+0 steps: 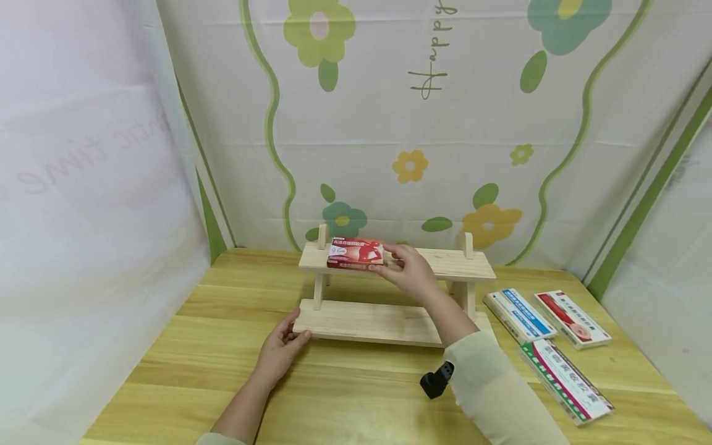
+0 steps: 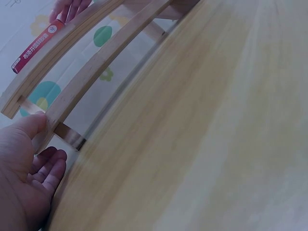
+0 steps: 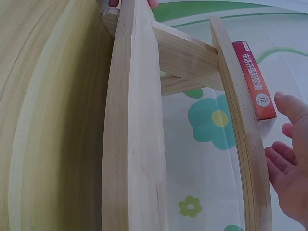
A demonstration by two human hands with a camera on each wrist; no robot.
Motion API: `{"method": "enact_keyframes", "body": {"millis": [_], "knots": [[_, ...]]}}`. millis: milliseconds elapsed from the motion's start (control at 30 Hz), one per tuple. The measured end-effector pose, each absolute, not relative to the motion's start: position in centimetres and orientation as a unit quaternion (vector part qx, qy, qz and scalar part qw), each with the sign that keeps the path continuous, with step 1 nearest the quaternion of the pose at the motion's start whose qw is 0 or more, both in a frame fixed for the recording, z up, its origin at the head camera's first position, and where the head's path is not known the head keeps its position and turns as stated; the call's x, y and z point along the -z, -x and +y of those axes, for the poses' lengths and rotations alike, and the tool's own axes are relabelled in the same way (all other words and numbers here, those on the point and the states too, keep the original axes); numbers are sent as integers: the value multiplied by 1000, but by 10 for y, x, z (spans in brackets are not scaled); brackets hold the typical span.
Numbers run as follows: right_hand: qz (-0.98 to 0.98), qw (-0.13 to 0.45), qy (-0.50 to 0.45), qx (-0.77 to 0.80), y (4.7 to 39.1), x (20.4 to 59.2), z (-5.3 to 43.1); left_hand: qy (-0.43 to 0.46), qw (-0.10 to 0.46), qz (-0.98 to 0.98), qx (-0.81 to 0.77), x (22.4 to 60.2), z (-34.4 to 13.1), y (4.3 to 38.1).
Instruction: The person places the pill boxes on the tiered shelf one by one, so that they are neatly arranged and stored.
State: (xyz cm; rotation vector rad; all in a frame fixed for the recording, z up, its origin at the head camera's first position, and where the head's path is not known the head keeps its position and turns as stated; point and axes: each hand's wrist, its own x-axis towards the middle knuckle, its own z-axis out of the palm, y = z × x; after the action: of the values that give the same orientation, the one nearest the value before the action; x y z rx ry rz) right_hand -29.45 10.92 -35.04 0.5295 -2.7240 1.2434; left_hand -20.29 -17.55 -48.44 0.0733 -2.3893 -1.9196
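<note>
A red and white medicine box [image 1: 356, 252] lies flat at the left of the upper board of a two-tier wooden shelf [image 1: 367, 321]. My right hand [image 1: 410, 272] is at the box's right end, its thumb and forefinger by the corners. In the right wrist view, the box's front face shows uncovered and the right hand's fingers [image 3: 284, 161] are loosely bent beyond its end. With my left hand [image 1: 280, 352] I hold the left end of the lower board, thumb on one side and fingers on the other, as the left wrist view also shows.
Three more medicine boxes lie on the wooden table to the right of the shelf: a blue and white one [image 1: 520, 315], a red and white one [image 1: 573, 318] and a green-edged white one [image 1: 567, 380]. A flower-patterned cloth [image 1: 361, 123] hangs behind the table.
</note>
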Motion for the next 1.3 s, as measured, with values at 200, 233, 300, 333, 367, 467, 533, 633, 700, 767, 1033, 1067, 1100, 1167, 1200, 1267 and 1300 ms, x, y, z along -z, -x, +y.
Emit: {"method": "enact_keyframes", "body": {"millis": [200,233,300,333,367,467,533,633,700,767,1033,1067,1100,1167,1200,1267,1300], "knots": [[-895,50,-164,-413,287,350,125,-25,38,-780,625,483,-175,202],[-895,50,-160,-414,286,351,128,-26,37,-779,625,483,-175,202],[-895,51,-155,-414,284,352,135,-27,36,-779,625,483,-175,202],[-895,51,-152,-417,283,352,138,-29,35,-779,625,483,-175,202],[-895,51,-148,-418,281,353,141,-29,35,-780,624,483,-176,202],[-896,56,-140,-417,278,357,152,-28,32,-780,624,484,-176,202],[-897,61,-138,-416,275,359,159,-28,30,-779,625,484,-177,202],[-898,72,-136,-412,271,361,171,-26,27,-779,626,483,-177,202],[-897,77,-137,-414,267,360,179,-25,26,-779,626,483,-177,202],[-898,83,-136,-411,263,360,188,-24,26,-780,625,484,-177,203],[-916,101,-99,-375,242,367,226,-19,27,-784,620,485,-177,205],[-917,102,-95,-375,240,369,231,-18,26,-784,620,485,-177,205],[-917,102,-92,-375,238,370,235,-18,26,-785,619,485,-178,205],[-917,108,-87,-373,234,372,244,-18,26,-787,617,484,-178,205],[-917,114,-87,-373,232,373,248,-18,25,-787,616,484,-178,205],[-914,129,-86,-375,228,376,256,-17,24,-787,616,484,-178,205],[-914,135,-84,-372,226,377,260,-16,24,-787,616,484,-178,204]]}}
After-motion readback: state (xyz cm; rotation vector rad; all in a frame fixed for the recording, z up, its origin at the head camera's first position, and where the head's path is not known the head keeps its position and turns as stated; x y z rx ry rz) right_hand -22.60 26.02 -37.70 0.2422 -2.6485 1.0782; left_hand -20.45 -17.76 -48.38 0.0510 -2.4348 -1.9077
